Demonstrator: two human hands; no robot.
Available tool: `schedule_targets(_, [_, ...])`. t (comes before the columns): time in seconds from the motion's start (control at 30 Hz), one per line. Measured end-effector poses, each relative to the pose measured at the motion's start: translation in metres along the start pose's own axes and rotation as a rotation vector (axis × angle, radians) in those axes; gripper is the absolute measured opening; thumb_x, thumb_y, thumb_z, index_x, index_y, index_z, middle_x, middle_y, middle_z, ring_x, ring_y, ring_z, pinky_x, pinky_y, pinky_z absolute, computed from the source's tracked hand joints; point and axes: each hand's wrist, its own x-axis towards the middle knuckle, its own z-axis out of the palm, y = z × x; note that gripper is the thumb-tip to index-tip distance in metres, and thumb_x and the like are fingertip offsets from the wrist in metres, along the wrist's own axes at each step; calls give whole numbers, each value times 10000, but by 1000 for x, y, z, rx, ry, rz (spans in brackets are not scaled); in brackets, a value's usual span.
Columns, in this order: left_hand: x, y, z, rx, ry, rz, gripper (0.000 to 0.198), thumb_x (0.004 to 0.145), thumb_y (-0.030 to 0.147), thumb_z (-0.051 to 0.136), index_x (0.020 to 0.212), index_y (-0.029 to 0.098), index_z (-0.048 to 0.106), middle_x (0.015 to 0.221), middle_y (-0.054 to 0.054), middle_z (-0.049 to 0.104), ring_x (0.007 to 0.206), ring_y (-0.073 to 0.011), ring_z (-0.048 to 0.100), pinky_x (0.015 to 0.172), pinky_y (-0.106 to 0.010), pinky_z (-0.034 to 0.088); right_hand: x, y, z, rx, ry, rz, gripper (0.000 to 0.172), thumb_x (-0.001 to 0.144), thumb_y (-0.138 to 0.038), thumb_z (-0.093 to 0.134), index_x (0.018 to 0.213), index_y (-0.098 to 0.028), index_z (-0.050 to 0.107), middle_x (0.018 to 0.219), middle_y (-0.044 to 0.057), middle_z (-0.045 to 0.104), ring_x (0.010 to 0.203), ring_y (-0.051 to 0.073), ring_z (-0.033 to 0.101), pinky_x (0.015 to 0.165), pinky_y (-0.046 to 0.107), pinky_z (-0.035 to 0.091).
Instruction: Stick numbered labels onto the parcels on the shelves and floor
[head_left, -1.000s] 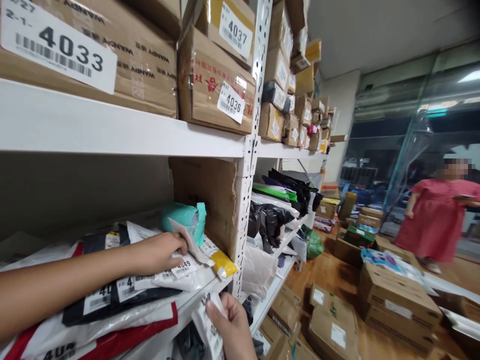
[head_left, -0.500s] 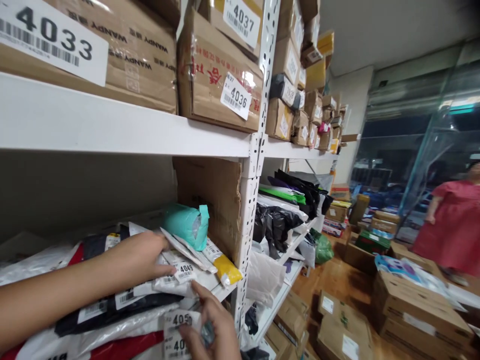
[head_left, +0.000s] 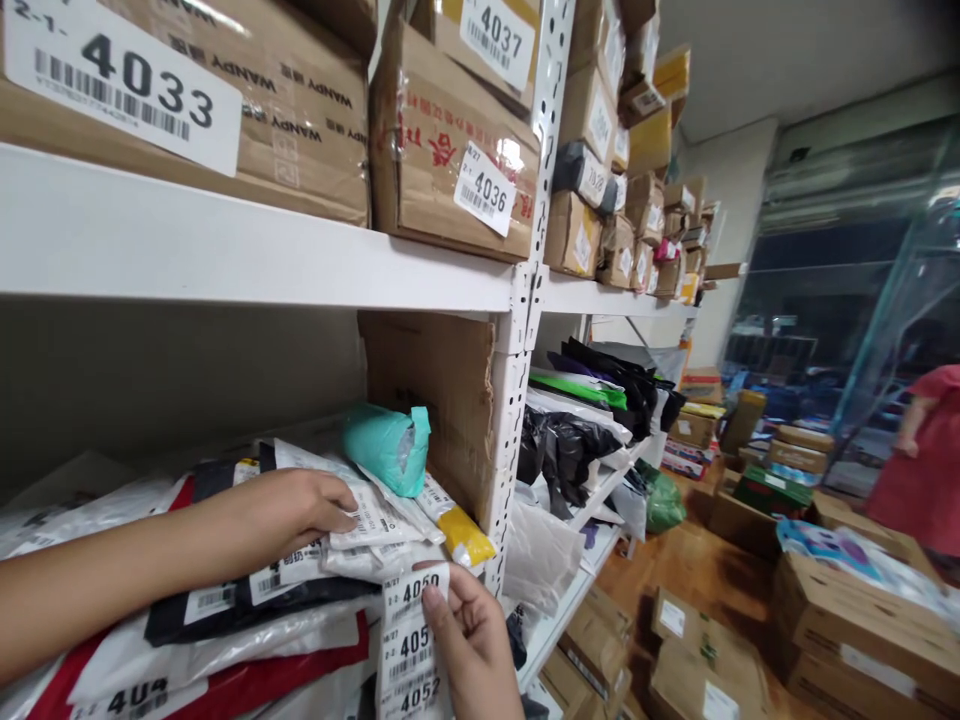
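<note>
My left hand (head_left: 304,510) reaches in from the left over a pile of bagged parcels, fingers bent and closed on the edge of a white plastic mailer bag (head_left: 375,520). Lower right, my right hand (head_left: 480,635) pinches a strip of printed number labels (head_left: 409,645) between thumb and fingers. The strip hangs down and reads 4050, 405-something under the thumb, and 4052. Behind the white mailer lies a teal wrapped parcel (head_left: 382,450), with a yellow-and-white packet (head_left: 461,530) beside it. A dark mailer bag (head_left: 247,605) is below my left wrist.
A white shelf edge (head_left: 262,265) crosses above my hands, carrying labelled cartons (head_left: 450,150). A perforated upright post (head_left: 514,420) stands right of the pile. Beyond are more bags (head_left: 577,430), floor cartons (head_left: 705,660) and a person in red (head_left: 915,460).
My right hand has raised the label strip, so more of it shows. My left hand now grips a white mailer, and the 4049 label is out of sight. The view has shifted slightly.
</note>
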Motion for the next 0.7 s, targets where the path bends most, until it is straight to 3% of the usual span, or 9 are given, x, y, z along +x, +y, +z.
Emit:
schedule_targets(0.1, [1,-2,-7,-122,-102,82,330,933,282,415,952,285,744,1010,-75,723,907,-187,664,794,-243,485,9,-12,2,-189,-37,-55,326,771,-506,658,856,-193,691,742,55,692,683,185,623,655,286,476])
schedule_targets(0.2, [3,-4,-20,-254,-167,134,394,963,369,365,974,277,748,999,-90,731,957,-192,658,863,-261,476,15,-20,-4,-472,-54,-185,260,793,-437,650,872,-197,713,969,112,711,904,242,639,791,334,483])
schedule_targets(0.33, [14,-19,-33,-323,-139,118,413,920,488,430,831,273,771,902,-81,740,1012,-213,603,928,-304,441,16,-17,-17,-741,-126,-296,141,814,-330,637,849,-223,722,1156,124,669,1034,266,618,840,359,476])
schedule_targets(0.43, [29,-40,-33,-309,-105,76,425,877,518,508,686,231,755,893,-80,704,917,-197,602,847,-274,460,14,-9,-20,-795,-133,-348,122,822,-300,629,875,-236,718,1242,115,629,1075,253,609,838,334,478])
schedule_targets(0.53, [42,-59,-29,-432,-162,66,424,867,491,546,647,175,724,866,-77,694,829,-163,639,786,-221,478,15,-3,-16,-774,-221,-416,109,827,-241,604,866,-222,704,1242,118,626,971,211,656,863,319,484])
schedule_targets(0.63, [48,-62,-27,-471,-243,64,355,878,374,563,627,156,687,991,-87,727,950,-179,652,827,-211,475,18,-1,-13,-779,-237,-492,96,820,-205,595,837,-214,688,1316,121,571,907,185,672,877,310,489])
schedule_targets(0.7, [47,-55,-28,-344,-255,55,260,845,274,602,622,164,678,1063,-67,725,999,-184,644,830,-205,473,22,-2,-15,-804,-219,-514,89,815,-199,605,859,-219,680,1344,121,551,982,203,659,893,315,487])
